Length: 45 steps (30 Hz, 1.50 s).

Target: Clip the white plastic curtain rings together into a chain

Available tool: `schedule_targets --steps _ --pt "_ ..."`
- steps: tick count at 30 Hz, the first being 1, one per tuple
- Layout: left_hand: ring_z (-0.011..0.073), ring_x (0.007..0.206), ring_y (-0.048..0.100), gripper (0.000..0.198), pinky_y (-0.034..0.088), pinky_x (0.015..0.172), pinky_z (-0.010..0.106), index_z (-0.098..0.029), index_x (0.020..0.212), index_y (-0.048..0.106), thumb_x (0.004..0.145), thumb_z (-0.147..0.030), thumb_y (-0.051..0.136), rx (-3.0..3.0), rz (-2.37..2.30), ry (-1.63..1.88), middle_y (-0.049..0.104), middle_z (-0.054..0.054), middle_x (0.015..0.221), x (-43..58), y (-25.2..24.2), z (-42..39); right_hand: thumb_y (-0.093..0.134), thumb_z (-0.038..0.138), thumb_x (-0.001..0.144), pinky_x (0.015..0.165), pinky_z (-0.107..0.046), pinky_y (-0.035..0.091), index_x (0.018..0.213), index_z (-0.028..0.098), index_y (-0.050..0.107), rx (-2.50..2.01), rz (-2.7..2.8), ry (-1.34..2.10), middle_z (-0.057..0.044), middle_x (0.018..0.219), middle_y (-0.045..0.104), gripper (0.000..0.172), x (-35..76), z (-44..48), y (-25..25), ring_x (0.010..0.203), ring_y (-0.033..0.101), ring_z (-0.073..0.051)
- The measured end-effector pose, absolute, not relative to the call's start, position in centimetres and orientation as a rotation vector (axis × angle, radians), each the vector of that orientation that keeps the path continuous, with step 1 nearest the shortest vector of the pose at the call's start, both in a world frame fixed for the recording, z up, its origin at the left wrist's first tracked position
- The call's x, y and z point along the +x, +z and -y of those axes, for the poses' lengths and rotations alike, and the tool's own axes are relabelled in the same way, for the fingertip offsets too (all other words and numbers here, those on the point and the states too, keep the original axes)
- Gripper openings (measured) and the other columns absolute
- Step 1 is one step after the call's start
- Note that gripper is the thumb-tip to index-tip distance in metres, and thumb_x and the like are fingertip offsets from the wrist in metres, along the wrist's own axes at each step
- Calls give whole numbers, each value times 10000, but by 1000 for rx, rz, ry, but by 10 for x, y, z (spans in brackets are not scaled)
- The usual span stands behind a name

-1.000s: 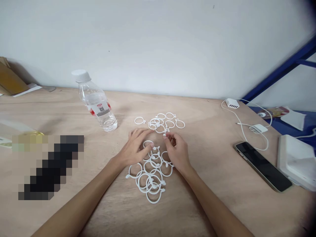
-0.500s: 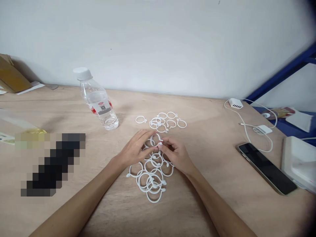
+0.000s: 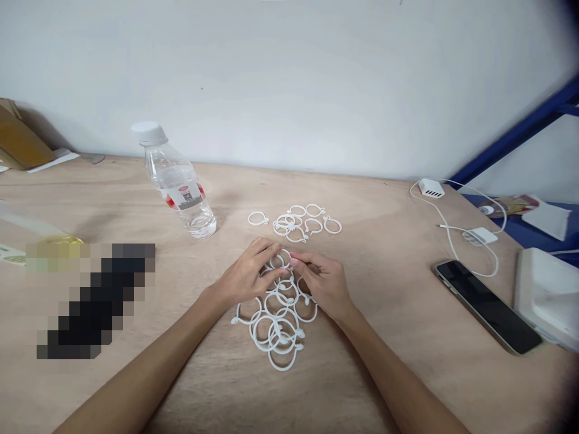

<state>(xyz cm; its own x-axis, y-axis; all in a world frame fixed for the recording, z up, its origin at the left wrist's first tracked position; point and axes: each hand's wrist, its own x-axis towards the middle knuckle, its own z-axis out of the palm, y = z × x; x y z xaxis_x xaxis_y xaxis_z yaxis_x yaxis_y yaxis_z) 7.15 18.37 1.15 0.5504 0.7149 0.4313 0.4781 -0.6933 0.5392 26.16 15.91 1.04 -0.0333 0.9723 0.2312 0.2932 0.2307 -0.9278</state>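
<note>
Between my two hands is a white plastic curtain ring (image 3: 283, 251), held just above a pile of similar rings. My left hand (image 3: 248, 269) grips its left side between thumb and fingers. On its right side, the thumb and forefinger of my right hand (image 3: 324, 281) pinch it and cover its small eyelet. Below and nearer to me lies the loose pile of white curtain rings (image 3: 272, 317), many overlapping, partly hidden by my hands. Farther off, a smaller group of curtain rings (image 3: 296, 221) lies flat on the wooden table (image 3: 371, 241).
A clear water bottle (image 3: 181, 187) stands left of the rings. A phone (image 3: 486, 306), a white charger with cables (image 3: 432, 188) and a white box-like device (image 3: 547, 295) lie on the right. A blurred dark object (image 3: 90, 307) and a cardboard box (image 3: 22, 138) are on the left.
My right thumb and fingers have closed over the ring's eyelet, which showed before. The held ring has tilted and sits slightly lower. The other rings lie where they were.
</note>
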Motion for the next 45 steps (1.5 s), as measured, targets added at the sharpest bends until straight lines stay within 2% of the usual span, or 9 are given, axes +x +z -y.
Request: schedule_targets --steps 6,9,12,15,19,23,35,40,45 --pt "241 1053 563 374 494 929 411 -146 1227 550 907 -337 581 2395 -1024 927 601 129 1126 72 12 -184 625 414 824 691 -336 555 852 194 751 -1293 1408 982 -55 805 758 256 264 -161 10 739 696 -210" --pt "251 1105 548 412 483 951 415 -145 1273 529 894 -295 589 2380 -1063 974 579 140 1195 71 12 -184 594 415 830 818 -373 544 945 172 734 -1414 1222 795 -92 948 754 303 267 -166 6 888 691 -229" --pt "252 1116 537 441 466 963 421 -163 1288 528 855 -219 586 2403 -1052 932 570 127 1216 71 14 -183 590 337 799 829 -372 539 1082 155 702 -1538 1208 643 -112 1039 737 355 270 -173 4 918 683 -228" --pt "247 1069 541 467 451 953 427 -155 1244 571 777 -145 566 2436 -1036 902 582 112 1165 71 15 -183 604 296 763 759 -357 546 1141 143 687 -1648 1322 672 -83 879 760 416 274 -183 10 735 697 -209" --pt "230 965 541 387 443 905 434 -163 1085 675 732 -124 520 2485 -1030 889 595 88 1035 71 16 -183 667 378 737 697 -340 520 1143 123 698 -1766 1487 609 -34 671 725 480 276 -198 18 611 664 -199" --pt "224 951 543 312 441 892 424 -163 1039 706 807 -153 498 2482 -1046 888 599 97 1035 71 17 -183 662 373 752 641 -307 484 1088 150 733 -1751 1606 474 -4 584 685 410 275 -204 13 567 616 -175" --pt "230 1017 552 275 464 917 421 -143 1079 678 896 -204 482 2426 -1071 888 623 108 1067 72 17 -184 611 285 759 650 -309 492 820 168 703 -1493 1645 235 -52 753 689 161 273 -200 2 626 580 -166" --pt "228 1087 550 288 461 962 428 -156 1150 637 925 -238 478 2384 -1091 919 618 102 1144 72 17 -184 608 273 748 621 -288 497 783 190 664 -1464 1541 367 -26 743 690 107 271 -195 5 648 613 -162" --pt "224 1123 556 311 460 991 418 -168 1204 605 940 -281 486 2396 -1107 871 619 99 1196 74 15 -185 642 362 763 600 -279 496 824 175 707 -1470 1290 580 -24 713 700 206 272 -193 10 640 630 -161"
